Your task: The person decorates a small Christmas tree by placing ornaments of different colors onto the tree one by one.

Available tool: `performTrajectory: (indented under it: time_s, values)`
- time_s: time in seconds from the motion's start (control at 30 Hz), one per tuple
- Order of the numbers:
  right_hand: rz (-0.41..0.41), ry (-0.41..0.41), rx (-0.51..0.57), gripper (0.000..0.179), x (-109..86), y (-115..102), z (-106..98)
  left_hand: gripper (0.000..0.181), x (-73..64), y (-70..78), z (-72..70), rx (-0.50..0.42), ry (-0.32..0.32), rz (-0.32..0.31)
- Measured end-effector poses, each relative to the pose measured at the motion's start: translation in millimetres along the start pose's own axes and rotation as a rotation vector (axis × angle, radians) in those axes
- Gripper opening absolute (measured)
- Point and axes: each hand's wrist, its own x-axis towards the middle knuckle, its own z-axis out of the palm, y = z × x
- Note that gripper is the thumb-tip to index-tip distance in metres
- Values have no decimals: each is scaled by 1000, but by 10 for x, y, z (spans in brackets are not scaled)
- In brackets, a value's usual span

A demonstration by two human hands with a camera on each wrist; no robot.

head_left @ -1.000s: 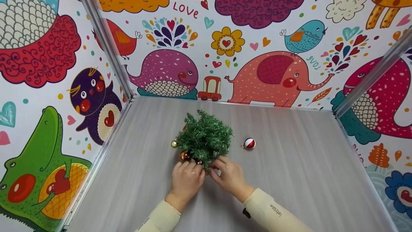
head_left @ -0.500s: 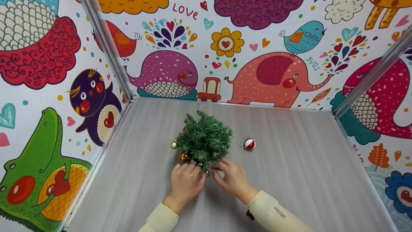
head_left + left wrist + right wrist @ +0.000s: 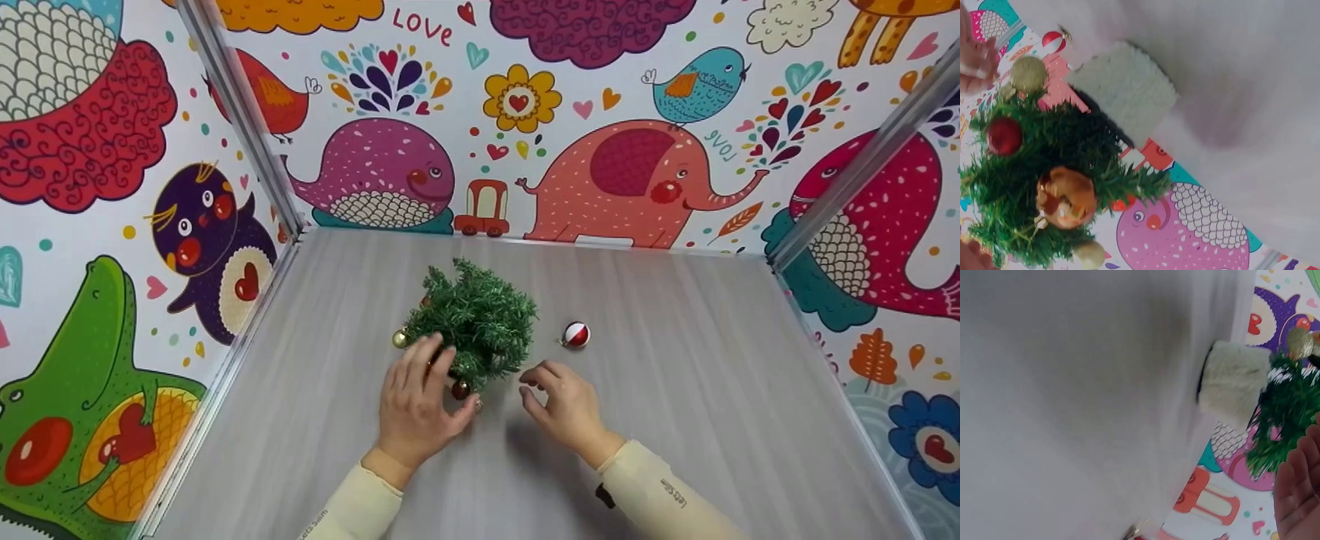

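A small green artificial Christmas tree stands on the table with baubles hung on its near and left sides. A gold bauble shows at its left, a dark red bauble at its front. In the left wrist view a copper-coloured bauble, a red bauble and a glittery gold bauble hang among the branches, beside the pale base. My left hand has its fingers spread at the tree's front left; contact is unclear. My right hand, loosely bent and holding nothing, is apart from the tree.
A red-and-white bauble lies on the grey table to the right of the tree. Printed cartoon panels wall the table at the back and both sides, with metal strips at the corners.
Both hands have come away from the small bauble at the tree's front. The left has spread its fingers and moved up and left; the right has drawn back to the right.
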Motion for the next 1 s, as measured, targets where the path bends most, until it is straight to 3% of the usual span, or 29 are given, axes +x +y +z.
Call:
performTrajectory:
  time_s: [0.17,0.37,0.63,0.8,1.0]
  values:
    - [85,-70,-13,14,-88,169,-50,96,31,-70,-5,4,-113,-51]
    - [144,-88,-46,15,-193,389,-113,92,36,-62,-14,25,-219,-104]
    - [272,-94,-112,20,-237,721,-195,93,60,-46,1,44,-279,-133]
    - [368,-118,-123,30,-180,891,-213,101,56,-44,21,37,-275,-129]
    - [424,-166,-137,45,-82,1059,-164,101,35,-35,39,43,-279,-125]
